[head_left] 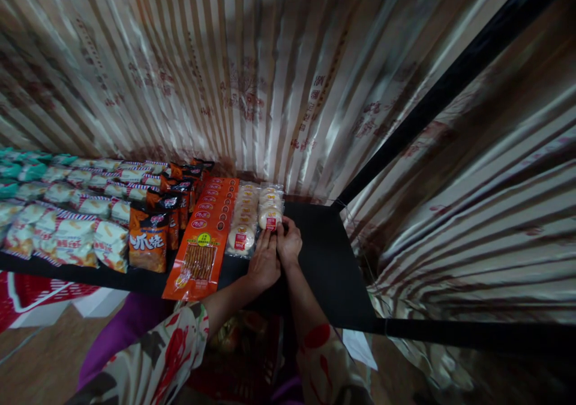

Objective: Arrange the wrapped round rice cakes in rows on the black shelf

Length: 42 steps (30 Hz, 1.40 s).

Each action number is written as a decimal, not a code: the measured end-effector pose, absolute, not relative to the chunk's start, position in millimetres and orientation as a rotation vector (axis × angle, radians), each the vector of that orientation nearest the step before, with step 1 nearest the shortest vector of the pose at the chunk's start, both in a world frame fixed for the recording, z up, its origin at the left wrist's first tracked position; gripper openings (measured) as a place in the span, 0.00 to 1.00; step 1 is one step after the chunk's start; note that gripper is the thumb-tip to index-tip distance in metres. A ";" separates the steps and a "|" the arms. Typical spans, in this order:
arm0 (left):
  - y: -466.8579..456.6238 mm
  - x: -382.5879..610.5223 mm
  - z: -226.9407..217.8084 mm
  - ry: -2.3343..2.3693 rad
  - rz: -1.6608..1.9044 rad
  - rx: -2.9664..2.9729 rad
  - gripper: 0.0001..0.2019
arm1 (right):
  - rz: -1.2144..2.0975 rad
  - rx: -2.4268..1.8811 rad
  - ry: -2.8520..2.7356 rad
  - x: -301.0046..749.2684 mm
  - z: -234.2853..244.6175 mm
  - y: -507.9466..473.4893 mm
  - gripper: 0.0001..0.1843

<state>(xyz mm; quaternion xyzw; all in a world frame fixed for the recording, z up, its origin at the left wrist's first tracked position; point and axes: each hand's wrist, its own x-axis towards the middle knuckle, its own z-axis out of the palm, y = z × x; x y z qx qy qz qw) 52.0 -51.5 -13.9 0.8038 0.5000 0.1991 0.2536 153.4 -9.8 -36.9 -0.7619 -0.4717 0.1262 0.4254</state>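
Note:
Two rows of clear packets holding round white biscuits stand side by side on a black shelf. My left hand lies at the near end of the right row, its fingers stretched forward to the lower edge of the front biscuit packet. Curled at that packet's right corner, my right hand grips its edge between thumb and fingers. The neighbouring biscuit packets touch the left row's orange neighbours, flat packs of brown sticks lying overlapped.
Farther left are black-and-orange snack bags, white snack bags and green bags. A striped, shiny curtain hangs behind the shelf. A black post slants up at the right. Below left is a red basket.

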 end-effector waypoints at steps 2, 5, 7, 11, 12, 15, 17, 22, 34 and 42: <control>-51.4 51.3 -15.4 1.352 0.542 2.188 0.31 | 0.311 -1.902 -1.178 153.3 -36.9 -9.8 0.20; -51.5 51.1 -15.9 1.351 0.550 2.198 0.31 | 0.324 -1.894 -1.176 153.3 -36.9 -9.8 0.20; -52.1 51.4 -14.7 1.351 0.557 2.192 0.31 | 0.326 -1.882 -1.179 153.3 -36.9 -9.9 0.20; -53.9 51.6 -10.5 1.332 0.575 2.175 0.31 | 0.300 -1.839 -1.158 153.8 -37.1 -10.6 0.21; -54.6 51.4 -9.5 1.328 0.584 2.175 0.31 | 0.288 -1.821 -1.147 154.1 -37.0 -11.0 0.22; -58.1 50.2 -7.0 1.319 0.615 2.180 0.31 | 0.234 -1.772 -1.107 154.6 -35.1 -15.2 0.22; -62.6 49.0 -6.2 1.302 0.620 2.191 0.30 | 0.204 -1.753 -1.093 154.0 -32.2 -21.1 0.21; -80.6 44.2 -8.6 1.282 0.598 2.174 0.28 | 0.227 -1.740 -1.079 147.2 -24.4 -46.1 0.20; -147.3 -8.9 -28.3 1.040 0.886 2.212 0.19 | 0.475 -1.591 -0.930 84.3 -34.3 -145.9 0.17; -198.6 -62.6 -57.4 0.941 0.844 2.280 0.16 | 0.576 -1.629 -1.263 48.5 -53.6 -211.3 0.16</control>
